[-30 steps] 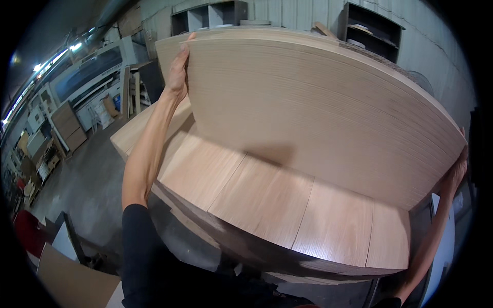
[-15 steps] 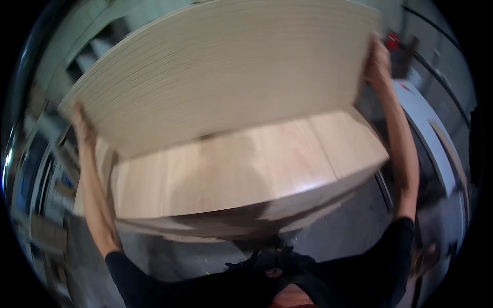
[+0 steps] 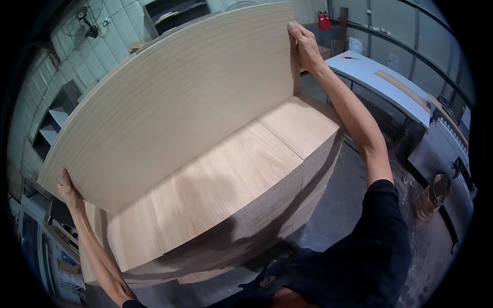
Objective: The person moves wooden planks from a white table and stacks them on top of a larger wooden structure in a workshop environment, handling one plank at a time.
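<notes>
Veneer sheet tipped up over the stack

Veneer sheet [image 3: 174, 102], pale and fine-grained, stands tilted on its long lower edge, which rests along the back of the stack of sheets [image 3: 226, 190] beneath it. Its upper edge leans away from the person, and its face takes up most of the view.

At the sheet's near left corner, the left hand [image 3: 69, 190] has its grip closed on the edge, fingers wrapped behind the wood. At the far right end, the right hand [image 3: 304, 43] is pressed flat along the upright short edge, its grip clamped on that edge with the fingers stretched upward.

Under the raised sheet, the top of the stack shows warmer brown wood in several pieces laid side by side, with seams running between them. The side of the stack shows many thin layers, and a shadow falls across its near face.

To the right, apart from the stack, stands a grey machine table [image 3: 380, 82] with a long wooden strip [image 3: 405, 88] lying on it. Dark open shelves [image 3: 177, 10] stand against the back wall. The concrete floor [image 3: 339, 205] shows between the stack and the machine.
</notes>
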A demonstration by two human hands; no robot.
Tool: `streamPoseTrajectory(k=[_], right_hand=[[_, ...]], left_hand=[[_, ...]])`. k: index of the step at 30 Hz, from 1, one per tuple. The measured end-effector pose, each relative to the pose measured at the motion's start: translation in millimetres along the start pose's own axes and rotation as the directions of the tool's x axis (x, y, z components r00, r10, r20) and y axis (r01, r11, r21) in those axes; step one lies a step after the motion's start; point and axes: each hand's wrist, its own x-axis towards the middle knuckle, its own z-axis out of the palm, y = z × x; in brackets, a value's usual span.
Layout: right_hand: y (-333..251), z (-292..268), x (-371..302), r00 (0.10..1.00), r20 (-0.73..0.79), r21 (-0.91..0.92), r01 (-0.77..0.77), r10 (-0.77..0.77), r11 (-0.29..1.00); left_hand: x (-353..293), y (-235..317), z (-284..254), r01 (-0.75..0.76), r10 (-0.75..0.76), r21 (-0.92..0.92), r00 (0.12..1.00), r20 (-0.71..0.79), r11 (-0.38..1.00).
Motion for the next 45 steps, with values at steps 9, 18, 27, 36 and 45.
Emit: streamPoseTrajectory(k=[9,18,27,36,45], right_hand=[[-5.5,-6.3,4.0,0.999,-0.014,-0.033,-0.032,0.031,0.999],[-8.8,2.5,12.7,0.979,-0.186,0.051,-0.07,0.079,0.996],[-6.2,-0.8,7.9,0.998,-0.068,-0.134,0.009,-0.019,0.991],[-54.4,-128.1,-106.8,0.949,0.278,-0.498,0.01,0.148,0.867],[-17.0,-307.3,-428.8,0.632,-0.301,-0.15,-0.771,0.714,0.619]], left_hand=[[4.0,-3.6,-0.8,0.021,-0.018,0.049,0.998,-0.052,0.999],[0.3,13.9,18.3,0.046,-0.057,-0.083,0.99,-0.125,0.995],[-1.8,4.4,21.4,0.047,-0.067,-0.126,0.985,-0.158,0.991],[-114.1,-4.6,-12.7,0.369,-0.217,0.311,0.877,-0.428,0.876],[-326.9,178.2,357.1,0.138,-0.035,0.282,0.939,-0.342,0.949]])
